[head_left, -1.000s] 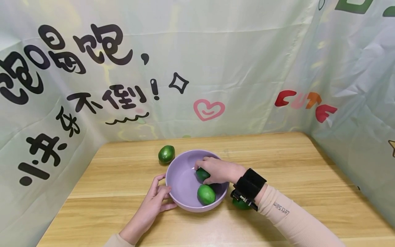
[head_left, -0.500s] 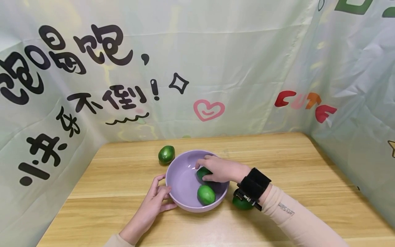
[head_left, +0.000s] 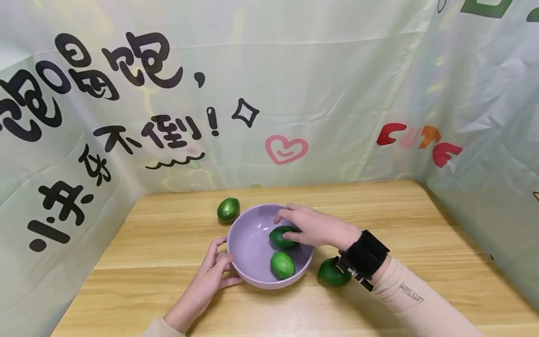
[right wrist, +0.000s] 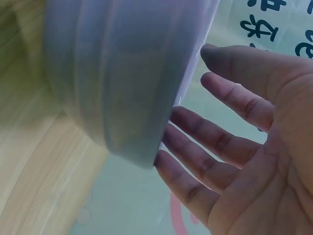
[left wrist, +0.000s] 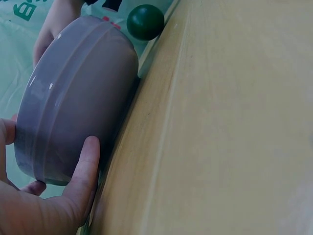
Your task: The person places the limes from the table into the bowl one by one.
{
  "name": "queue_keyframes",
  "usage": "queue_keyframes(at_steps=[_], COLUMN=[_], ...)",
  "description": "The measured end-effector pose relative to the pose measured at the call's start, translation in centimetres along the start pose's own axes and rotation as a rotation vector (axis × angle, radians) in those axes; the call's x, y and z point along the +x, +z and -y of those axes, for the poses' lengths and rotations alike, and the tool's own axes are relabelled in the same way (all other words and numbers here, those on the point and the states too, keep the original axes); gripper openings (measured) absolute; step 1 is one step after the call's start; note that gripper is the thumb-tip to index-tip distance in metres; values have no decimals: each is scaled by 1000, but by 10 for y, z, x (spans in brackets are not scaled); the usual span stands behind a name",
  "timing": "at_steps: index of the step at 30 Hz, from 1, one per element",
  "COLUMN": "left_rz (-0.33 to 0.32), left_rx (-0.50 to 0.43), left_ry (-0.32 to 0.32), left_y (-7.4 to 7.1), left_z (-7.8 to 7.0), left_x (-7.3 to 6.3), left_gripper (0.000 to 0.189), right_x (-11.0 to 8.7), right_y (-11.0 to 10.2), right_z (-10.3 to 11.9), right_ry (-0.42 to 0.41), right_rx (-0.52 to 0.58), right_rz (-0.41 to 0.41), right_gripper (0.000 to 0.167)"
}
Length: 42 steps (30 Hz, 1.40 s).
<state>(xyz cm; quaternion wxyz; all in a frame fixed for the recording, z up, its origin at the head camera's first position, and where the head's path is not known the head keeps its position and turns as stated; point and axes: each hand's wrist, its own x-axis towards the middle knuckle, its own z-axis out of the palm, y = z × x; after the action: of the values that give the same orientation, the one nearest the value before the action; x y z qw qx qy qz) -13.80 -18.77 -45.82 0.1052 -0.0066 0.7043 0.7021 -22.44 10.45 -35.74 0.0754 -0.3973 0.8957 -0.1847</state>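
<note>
In the head view my left hand (head_left: 206, 276) holds the lilac bowl (head_left: 248, 255) by its left side. Up close in the left wrist view, its fingers (left wrist: 89, 152) lie against the bowl's outer wall. Two green, lime-like fruits lie in the bowl: a dark one (head_left: 279, 237) and a brighter one (head_left: 282, 265) nearer the front. My right hand (head_left: 317, 229) is over the bowl's right rim, beside the dark fruit, with its thumb tip in front of it. In the right wrist view the right hand's fingers (right wrist: 205, 132) are spread, with nothing seen between them.
A third green fruit (head_left: 229, 210) sits on the wooden table (head_left: 168, 243) behind the bowl to the left. Another dark green fruit (head_left: 332, 273) lies right of the bowl, partly behind the right wrist's black strap (head_left: 365, 255). A printed cloth (head_left: 337, 93) encloses the table.
My right hand has loosened from the dark fruit and drawn back to the right, leaving it in the bowl. The fruit by the right wrist shows more. The left hand has stayed put.
</note>
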Motion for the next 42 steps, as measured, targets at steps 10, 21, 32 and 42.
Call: queue_keyframes(at_steps=[10,21,32,42], left_rz=[6,9,2,0], left_rx=[-2,7,6,-3], left_ry=[14,19,17,8], left_y=[-1,0,0,0], left_z=[-1,0,1,0], left_x=[-1,-1,0,-1], left_gripper=[54,53,53,53], right_x=[-20,-46,-75,-108], right_y=[-4,-7,-8,-4], right_z=[-3,-6,-8,-13], right_ry=[9,36,56,83], right_rx=[14,19,2,-25], right_rz=[-66,-114,-154,-210], right_gripper=[41,47,46,44])
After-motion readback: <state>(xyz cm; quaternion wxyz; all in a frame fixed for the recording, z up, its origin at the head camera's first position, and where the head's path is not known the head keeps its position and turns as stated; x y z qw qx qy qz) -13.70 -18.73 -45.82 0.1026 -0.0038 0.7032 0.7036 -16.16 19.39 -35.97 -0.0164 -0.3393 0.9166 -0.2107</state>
